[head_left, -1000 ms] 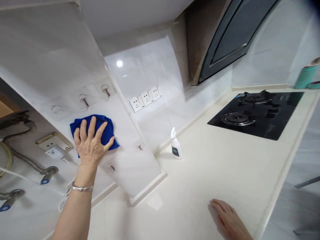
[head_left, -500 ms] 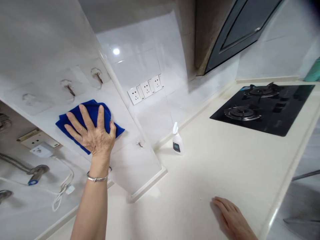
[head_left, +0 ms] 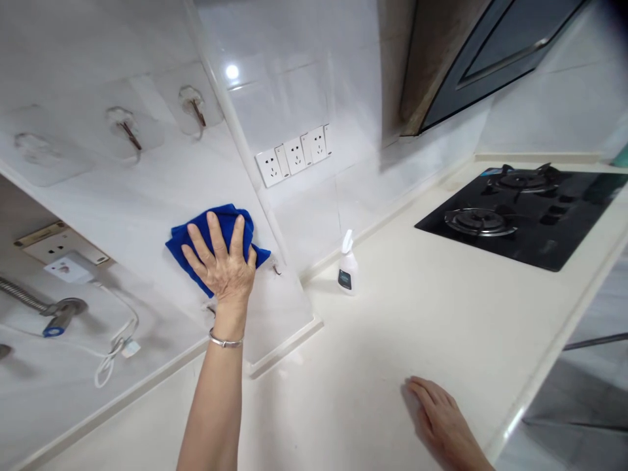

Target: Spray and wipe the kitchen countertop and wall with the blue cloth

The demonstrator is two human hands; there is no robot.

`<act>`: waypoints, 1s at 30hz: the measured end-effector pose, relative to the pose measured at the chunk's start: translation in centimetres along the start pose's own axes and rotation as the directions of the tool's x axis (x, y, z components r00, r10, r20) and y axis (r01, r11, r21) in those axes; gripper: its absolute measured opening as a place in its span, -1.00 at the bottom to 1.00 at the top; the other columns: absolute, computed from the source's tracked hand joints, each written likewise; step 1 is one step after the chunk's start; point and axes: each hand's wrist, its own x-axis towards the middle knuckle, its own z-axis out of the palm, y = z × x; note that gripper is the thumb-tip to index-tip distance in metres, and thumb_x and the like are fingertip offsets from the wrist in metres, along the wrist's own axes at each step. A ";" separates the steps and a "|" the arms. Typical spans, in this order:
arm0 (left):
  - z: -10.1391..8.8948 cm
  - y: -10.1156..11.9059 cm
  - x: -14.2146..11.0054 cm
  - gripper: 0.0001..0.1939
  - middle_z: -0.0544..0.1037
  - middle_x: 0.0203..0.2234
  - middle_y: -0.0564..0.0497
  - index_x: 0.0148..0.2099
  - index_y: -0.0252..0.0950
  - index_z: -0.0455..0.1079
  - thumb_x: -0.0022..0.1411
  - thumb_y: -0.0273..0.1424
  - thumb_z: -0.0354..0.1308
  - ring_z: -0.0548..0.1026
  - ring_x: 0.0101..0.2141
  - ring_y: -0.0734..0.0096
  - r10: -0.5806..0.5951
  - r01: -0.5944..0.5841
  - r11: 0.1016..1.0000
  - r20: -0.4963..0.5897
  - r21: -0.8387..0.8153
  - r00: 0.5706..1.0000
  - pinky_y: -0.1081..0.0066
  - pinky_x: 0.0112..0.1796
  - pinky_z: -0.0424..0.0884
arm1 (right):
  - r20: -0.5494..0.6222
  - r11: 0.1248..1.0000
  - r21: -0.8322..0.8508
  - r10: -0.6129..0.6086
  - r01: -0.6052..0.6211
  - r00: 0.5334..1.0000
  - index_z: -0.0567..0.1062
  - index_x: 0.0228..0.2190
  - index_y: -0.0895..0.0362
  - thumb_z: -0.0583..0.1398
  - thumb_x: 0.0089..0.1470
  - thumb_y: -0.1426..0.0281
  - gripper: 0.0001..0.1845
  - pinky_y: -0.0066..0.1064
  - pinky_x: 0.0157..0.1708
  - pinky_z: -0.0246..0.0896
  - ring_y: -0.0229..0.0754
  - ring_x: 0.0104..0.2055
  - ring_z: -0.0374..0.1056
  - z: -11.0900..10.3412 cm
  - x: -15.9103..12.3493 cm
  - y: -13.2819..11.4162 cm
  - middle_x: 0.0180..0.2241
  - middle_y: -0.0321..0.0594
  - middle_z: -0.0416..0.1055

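My left hand presses a folded blue cloth against the white tiled wall panel, its fingers spread over the fabric. The palm side and part of the cloth are hidden beneath it. To the upper left of the cloth, clear adhesive hooks stick to the panel; a small hook is close by its right corner. My right hand rests on the pale countertop, fingers extended and close together, with nothing visible in it. Between the hands, farther back, a white spray bottle stands upright.
A black gas hob is set into the counter at right, below a dark range hood. Wall sockets sit behind the bottle. At left are a plugged-in adapter, a looped white cable and a valve.
My left hand has slid the blue cloth across the panel to the right, toward the small hook. My right hand stays on the countertop. The camera view has shifted slightly.
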 end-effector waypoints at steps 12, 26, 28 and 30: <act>3.1 0.4 -6.3 -0.43 -0.02 0.43 -0.25 0.35 -0.15 0.20 0.33 -0.23 0.02 -0.38 0.41 -0.14 -0.157 0.156 0.987 0.057 0.023 0.986 -0.48 0.27 -0.32 | -0.047 0.999 0.031 -0.009 0.011 0.999 0.42 0.04 0.08 0.03 0.13 0.50 -0.55 -0.16 0.12 0.24 -0.06 0.10 0.36 -0.5 0.5 -0.5 0.06 -0.11 0.46; 6.8 -2.7 -16.1 -0.52 0.25 0.32 -0.29 0.24 -0.05 0.37 0.29 -0.19 0.08 -0.09 0.39 -0.30 -0.243 0.255 0.967 0.251 -0.016 0.937 -0.57 0.21 -0.23 | -0.045 0.999 0.032 -0.014 0.016 0.999 0.42 0.04 0.07 0.06 0.08 0.51 -0.53 -0.17 0.12 0.24 -0.05 0.10 0.36 -0.8 0.6 -0.6 0.06 -0.11 0.46; 7.7 -3.2 -17.7 -0.53 0.30 0.29 -0.30 0.22 -0.03 0.39 0.29 -0.17 0.08 -0.04 0.38 -0.33 -0.264 0.276 0.961 0.256 -0.011 0.930 -0.58 0.20 -0.22 | -0.040 1.000 0.030 -0.010 0.011 0.999 0.42 0.04 0.08 0.06 0.08 0.51 -0.53 -0.16 0.12 0.25 -0.05 0.10 0.36 -0.9 0.6 -0.6 0.06 -0.11 0.46; 8.6 -3.5 -19.4 -0.53 0.34 0.27 -0.29 0.22 0.01 0.38 0.29 -0.17 0.08 0.01 0.37 -0.33 -0.250 0.259 0.966 0.265 0.000 0.931 -0.58 0.19 -0.19 | -0.025 1.000 0.027 0.006 -0.006 1.000 0.41 0.04 0.07 0.06 0.08 0.52 -0.53 -0.15 0.11 0.25 -0.04 0.11 0.36 -1.0 0.6 -0.6 0.07 -0.11 0.45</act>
